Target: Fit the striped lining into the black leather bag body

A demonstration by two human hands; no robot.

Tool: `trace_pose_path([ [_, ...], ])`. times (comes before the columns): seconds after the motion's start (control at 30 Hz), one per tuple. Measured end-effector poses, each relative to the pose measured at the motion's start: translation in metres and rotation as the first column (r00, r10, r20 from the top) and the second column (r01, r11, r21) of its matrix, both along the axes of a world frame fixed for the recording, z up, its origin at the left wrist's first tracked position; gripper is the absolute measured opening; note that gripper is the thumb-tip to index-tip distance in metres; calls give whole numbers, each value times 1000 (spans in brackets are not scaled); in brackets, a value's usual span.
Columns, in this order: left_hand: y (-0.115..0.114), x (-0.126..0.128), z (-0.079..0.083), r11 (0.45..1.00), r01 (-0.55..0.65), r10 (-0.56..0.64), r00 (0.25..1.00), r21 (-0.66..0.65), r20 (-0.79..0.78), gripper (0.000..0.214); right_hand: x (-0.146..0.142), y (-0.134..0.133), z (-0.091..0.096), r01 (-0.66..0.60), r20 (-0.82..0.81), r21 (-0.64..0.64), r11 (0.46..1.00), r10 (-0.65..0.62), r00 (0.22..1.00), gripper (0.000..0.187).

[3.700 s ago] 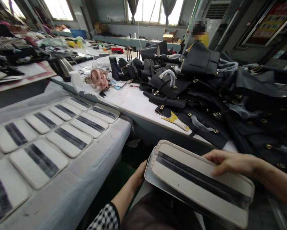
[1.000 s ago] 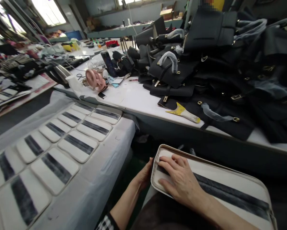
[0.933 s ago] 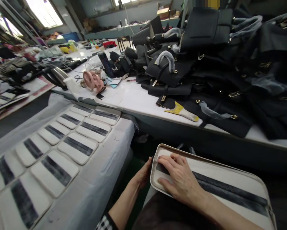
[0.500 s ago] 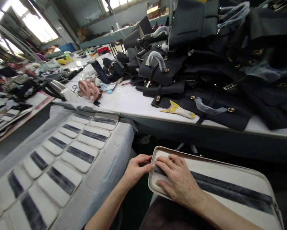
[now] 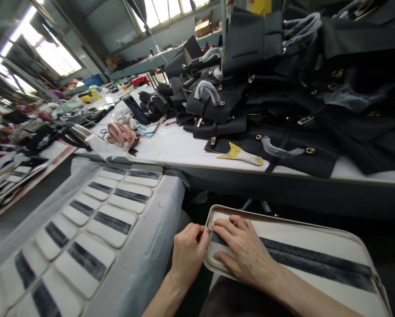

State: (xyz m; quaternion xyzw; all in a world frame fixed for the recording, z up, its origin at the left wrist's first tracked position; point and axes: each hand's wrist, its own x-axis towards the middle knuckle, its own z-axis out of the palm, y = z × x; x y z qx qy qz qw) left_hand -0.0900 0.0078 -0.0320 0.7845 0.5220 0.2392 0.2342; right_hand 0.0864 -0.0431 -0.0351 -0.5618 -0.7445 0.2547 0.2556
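Note:
A cream bag panel (image 5: 299,237) with a raised rim and a dark stripe along its length lies over my lap. At its left end, my left hand (image 5: 190,246) pinches the rim between thumb and bent fingers. My right hand (image 5: 242,246) rests flat on the panel's face near that end, fingers stretched out and thumb apart, partly covering the stripe. Its fingertips come close to the left hand's pinch. On the covered table to the left, smaller cream panels (image 5: 111,220) with dark stripes lie in rows.
Black handbags (image 5: 213,101) with plastic-wrapped handles are heaped on the white workbench (image 5: 171,145) ahead. A yellow-and-white flat tool (image 5: 240,154) lies near its front edge. Farther left stand a pink fan (image 5: 122,134) and a metal kettle (image 5: 77,133).
My left hand has turned upward and closed more tightly at the panel's left rim. My right hand stays almost in place on the panel. The camera view has shifted slightly.

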Motion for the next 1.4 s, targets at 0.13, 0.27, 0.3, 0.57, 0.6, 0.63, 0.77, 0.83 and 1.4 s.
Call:
trace_pose_path([
  [0.13,0,-2,5,997,29,-29,1000,-72,1,22,1,0,4,-1,4,7,1000,1,1000,38],
  [0.27,2,-10,5,926,52,37,973,-374,227,25,3,-1,4,-9,-17,19,1000,9,1000,40],
  [0.3,3,-12,3,891,73,71,952,-448,297,29,3,-1,4,-5,-28,20,1000,6,1000,42],
  [0.57,12,-17,-16,623,261,320,775,-737,545,34,3,4,1,29,-75,8,1000,-28,997,50],
  [0.6,13,-17,-15,603,275,322,774,-748,545,35,3,5,1,28,-75,6,1000,-28,997,49],
  [0.63,15,-17,-15,588,286,318,778,-756,542,35,4,5,1,29,-76,4,1000,-29,997,49],
  [0.77,20,-17,-13,556,298,297,801,-776,520,37,4,4,2,31,-80,-2,1000,-31,996,46],
  [0.83,22,-16,-14,556,292,289,810,-778,510,38,4,4,2,31,-87,-3,1000,-31,996,45],
  [1.4,30,-9,-6,543,270,250,852,-796,459,42,4,6,2,51,-138,-31,998,-55,989,40],
])
